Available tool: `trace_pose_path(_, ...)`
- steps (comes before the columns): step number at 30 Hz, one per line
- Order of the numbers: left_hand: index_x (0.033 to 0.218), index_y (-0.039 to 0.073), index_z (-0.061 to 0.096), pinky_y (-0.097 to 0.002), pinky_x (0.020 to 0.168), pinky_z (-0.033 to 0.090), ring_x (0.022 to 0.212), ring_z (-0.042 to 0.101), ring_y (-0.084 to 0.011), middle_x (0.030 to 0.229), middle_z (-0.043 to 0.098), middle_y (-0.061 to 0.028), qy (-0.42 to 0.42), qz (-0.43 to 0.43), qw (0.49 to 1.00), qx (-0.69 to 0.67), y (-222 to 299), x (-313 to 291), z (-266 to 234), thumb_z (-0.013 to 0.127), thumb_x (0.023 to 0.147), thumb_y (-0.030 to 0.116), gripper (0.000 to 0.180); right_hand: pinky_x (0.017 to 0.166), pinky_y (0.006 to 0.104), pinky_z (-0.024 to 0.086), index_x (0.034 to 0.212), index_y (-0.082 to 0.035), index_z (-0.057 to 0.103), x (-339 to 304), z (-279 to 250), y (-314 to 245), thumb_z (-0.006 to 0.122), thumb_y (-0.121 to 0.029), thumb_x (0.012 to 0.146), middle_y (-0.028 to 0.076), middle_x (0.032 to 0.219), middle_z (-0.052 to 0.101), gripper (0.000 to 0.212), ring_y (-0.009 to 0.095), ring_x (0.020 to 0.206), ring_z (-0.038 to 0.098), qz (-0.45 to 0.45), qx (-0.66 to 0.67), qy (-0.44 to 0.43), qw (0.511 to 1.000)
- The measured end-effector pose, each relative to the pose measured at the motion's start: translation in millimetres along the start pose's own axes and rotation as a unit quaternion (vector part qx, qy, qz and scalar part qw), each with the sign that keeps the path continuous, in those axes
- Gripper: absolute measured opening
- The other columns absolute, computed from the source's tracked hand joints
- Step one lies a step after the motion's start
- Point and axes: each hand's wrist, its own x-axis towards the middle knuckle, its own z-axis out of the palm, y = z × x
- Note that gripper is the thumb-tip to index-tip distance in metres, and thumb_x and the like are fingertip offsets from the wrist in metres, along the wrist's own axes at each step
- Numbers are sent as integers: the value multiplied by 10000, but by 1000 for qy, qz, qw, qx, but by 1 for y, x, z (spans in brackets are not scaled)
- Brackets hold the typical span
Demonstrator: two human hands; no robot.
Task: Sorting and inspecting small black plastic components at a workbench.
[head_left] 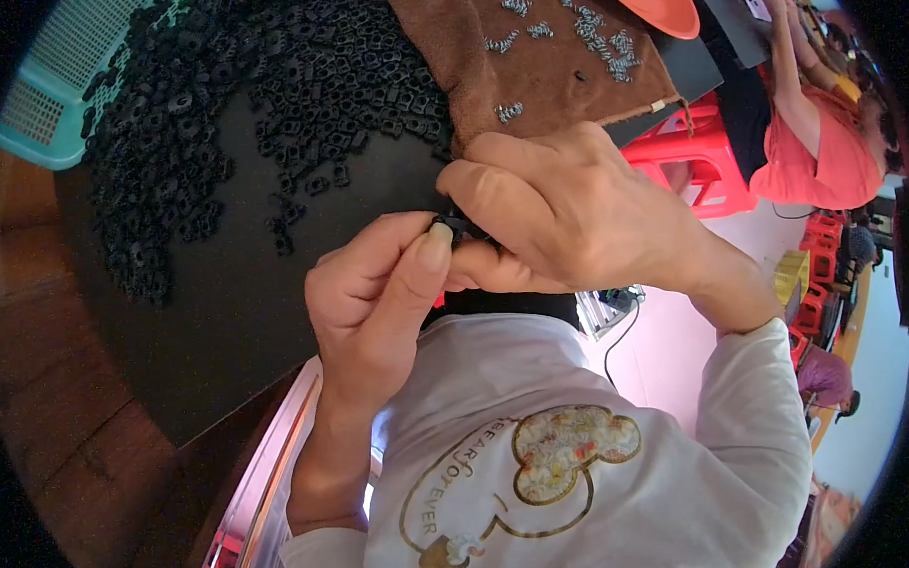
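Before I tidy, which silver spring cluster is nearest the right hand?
The lowest silver spring cluster on the brown cloth; others lie farther from the right hand.

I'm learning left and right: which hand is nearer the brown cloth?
Right. The right hand is just below the brown cloth; the left hand is farther down-left.

The held part [454, 225] at the centre is black, as are the small pieces [347, 77] at upper left, against a dark grey bench [226, 332]. The basket [60, 89] in the upper left corner is mint green, patterned with holes. Silvery springs [591, 27] speckle a plain brown cloth [446, 34] at top centre. The dish [655, 2] at upper right is orange, the stool [688, 154] below it red. The shirt [568, 370] at the bottom is white, printed with gold outlines and multicoloured patches.
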Motion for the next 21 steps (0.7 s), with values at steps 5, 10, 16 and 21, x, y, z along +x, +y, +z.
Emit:
trace_pose_path(5,965,-72,642,-208,612,486,665,612,-76,739,663,-47,44,4,999,26,-7,-2,-2,568,955,91,179,400,333,444,778,-10,525,3,6,-8,675,-226,758,95,678,502,264,213,497,570,17,-40,12,999)
trace_pose_path(10,954,-69,647,-200,570,438,630,558,-56,719,626,-22,61,37,996,50,-11,-4,-3,582,949,90,172,399,336,447,794,-3,534,3,12,-14,666,-206,760,85,682,505,245,207,490,566,21,-50,33,998)
trace_pose_path(16,1036,-62,652,-205,612,440,671,538,-63,813,628,-10,100,36,994,37,-14,-9,-1,607,935,119,212,419,340,459,895,29,555,-1,26,-17,678,-189,743,81,697,507,293,225,533,588,44,-29,84,995)
trace_pose_path(21,1028,-51,648,-181,582,395,643,494,-35,763,593,17,104,43,994,-9,-15,-9,4,594,933,95,182,477,330,488,1071,35,567,1,15,-7,729,-134,739,95,765,555,406,247,556,586,36,31,71,996)
